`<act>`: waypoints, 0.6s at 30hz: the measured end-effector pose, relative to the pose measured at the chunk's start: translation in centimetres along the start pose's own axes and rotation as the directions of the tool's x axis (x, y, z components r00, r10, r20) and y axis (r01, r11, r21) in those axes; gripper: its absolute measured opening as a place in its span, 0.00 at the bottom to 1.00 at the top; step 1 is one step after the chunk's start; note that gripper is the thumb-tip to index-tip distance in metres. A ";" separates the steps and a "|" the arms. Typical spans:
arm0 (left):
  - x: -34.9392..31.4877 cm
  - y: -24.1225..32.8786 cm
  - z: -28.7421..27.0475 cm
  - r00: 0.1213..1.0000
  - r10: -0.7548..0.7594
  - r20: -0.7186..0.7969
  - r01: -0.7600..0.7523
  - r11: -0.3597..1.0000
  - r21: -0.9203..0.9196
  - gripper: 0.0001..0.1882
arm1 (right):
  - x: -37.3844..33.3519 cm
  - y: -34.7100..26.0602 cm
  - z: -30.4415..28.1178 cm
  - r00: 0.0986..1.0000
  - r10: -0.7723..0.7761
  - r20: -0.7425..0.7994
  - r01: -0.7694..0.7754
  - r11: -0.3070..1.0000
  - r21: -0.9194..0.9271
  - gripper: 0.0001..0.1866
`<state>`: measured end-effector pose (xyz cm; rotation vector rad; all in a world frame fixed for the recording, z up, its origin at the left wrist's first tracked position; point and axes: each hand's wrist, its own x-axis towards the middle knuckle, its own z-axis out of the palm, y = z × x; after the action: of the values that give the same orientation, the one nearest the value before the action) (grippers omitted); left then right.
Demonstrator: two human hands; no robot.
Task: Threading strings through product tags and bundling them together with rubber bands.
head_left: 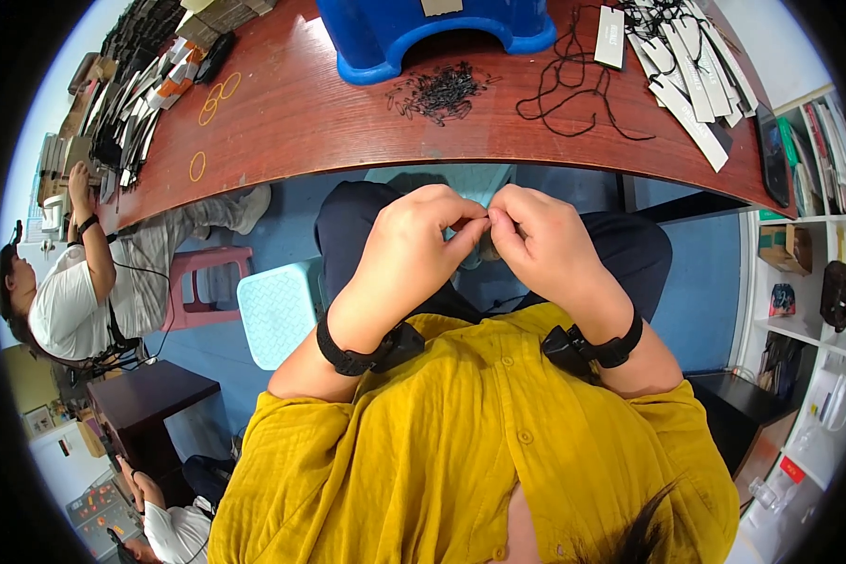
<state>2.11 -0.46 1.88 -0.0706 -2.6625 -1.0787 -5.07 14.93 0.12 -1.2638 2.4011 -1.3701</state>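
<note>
We're pinching thumb to forefinger with left hand (418,240) and right hand (547,240), fingertips meeting short of the table (291,127); can't tell what's between. Apparently we're doing fine fingertip work; next move calls for steady pinches. Black pin-like pieces (442,94) are lying heaped by the blue plastic stool (371,33); the shelf unit (811,336) is holding 1 cardboard box (786,248).

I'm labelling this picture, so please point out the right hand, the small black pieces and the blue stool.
Right hand (542,237): head view, back of the hand.
Small black pieces (444,93): head view, middle of their pile.
Blue stool (442,29): head view, side panel above the arched opening.
</note>
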 end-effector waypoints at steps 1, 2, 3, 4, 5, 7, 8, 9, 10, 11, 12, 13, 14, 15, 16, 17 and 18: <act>0.0 0.0 0.0 1.000 0.001 0.000 -0.001 1.000 -0.001 0.04 | -0.1 0.1 0.1 1.000 -0.005 -0.025 0.006 1.000 0.029 0.05; 0.0 -0.1 0.1 0.995 -0.100 0.020 0.102 0.989 -0.108 0.04 | -0.1 0.1 0.1 0.999 -0.010 -0.050 0.013 0.998 0.057 0.05; -0.1 -0.2 0.0 0.979 -0.199 0.047 0.205 0.956 -0.209 0.03 | -0.2 -0.1 0.1 0.999 -0.012 -0.048 0.015 0.998 0.058 0.05; -0.2 -0.4 0.2 0.979 -0.200 0.045 0.205 0.956 -0.208 0.03 | -0.2 -0.4 -0.1 0.995 0.098 -0.009 -0.095 0.984 0.151 0.05; -0.2 -0.8 0.4 0.930 -0.360 0.077 0.350 0.796 -0.494 0.03 | -0.2 -0.7 -0.2 0.978 0.203 0.041 -0.206 0.949 0.238 0.05; -0.1 -1.0 0.6 0.857 -0.492 0.155 0.438 0.535 -0.723 0.04 | -0.2 -0.6 -0.6 0.995 0.092 0.041 -0.098 0.980 0.171 0.04; -0.1 -0.9 0.5 0.851 -0.505 0.147 0.446 0.547 -0.708 0.04 | -0.2 -0.5 -0.8 0.999 -0.018 0.048 0.013 0.995 0.104 0.04; 0.0 -0.9 0.4 0.845 -0.515 0.141 0.455 0.557 -0.695 0.04 | -0.1 -0.7 -1.1 0.999 -0.018 0.049 0.012 0.995 0.102 0.04; 0.0 -0.9 0.4 0.845 -0.516 0.141 0.455 0.555 -0.696 0.04 | 0.1 -1.0 -1.6 0.998 -0.031 0.054 0.027 0.997 0.072 0.04; -0.1 -0.9 0.4 0.924 -0.376 0.063 0.359 0.802 -0.478 0.04 | 0.3 -1.4 -2.1 0.997 -0.044 0.059 0.042 0.998 0.043 0.04; -0.1 -0.8 0.3 0.977 -0.209 0.033 0.211 0.955 -0.207 0.04 | 0.7 -1.4 -2.6 0.995 -0.082 0.058 0.081 0.996 0.028 0.04; -0.1 -0.7 0.0 0.977 -0.212 0.032 0.214 0.955 -0.206 0.04 | 1.0 -1.0 -2.7 0.995 -0.083 0.059 0.081 0.996 0.029 0.04; 0.0 -0.6 -0.4 0.985 -0.099 0.142 0.126 0.972 -0.198 0.03 | 1.4 -0.6 -2.8 0.985 -0.137 0.104 0.131 0.990 0.056 0.04; 0.3 -0.5 -0.6 0.968 0.018 0.251 0.035 0.979 -0.203 0.03 | 1.7 -0.4 -2.9 0.971 -0.189 0.146 0.179 0.981 0.082 0.04; 0.2 -0.9 -0.5 0.968 0.040 0.248 0.025 0.967 -0.252 0.03 | 1.8 -0.6 -3.1 0.964 -0.063 0.258 0.009 0.978 0.206 0.04; 0.2 -0.9 -0.6 0.968 0.040 0.247 0.025 0.967 -0.253 0.03 | 1.7 -0.2 -2.5 0.964 -0.063 0.260 0.009 0.979 0.205 0.04; 0.4 -1.0 -0.7 0.968 -0.039 0.249 0.133 0.919 -0.372 0.03 | 1.2 0.9 -1.5 0.968 0.052 0.244 -0.190 0.786 0.588 0.04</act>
<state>1.70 -1.62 1.80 -0.1687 -2.6290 -1.7133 -7.07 15.29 0.64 -0.9880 1.6437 -1.6699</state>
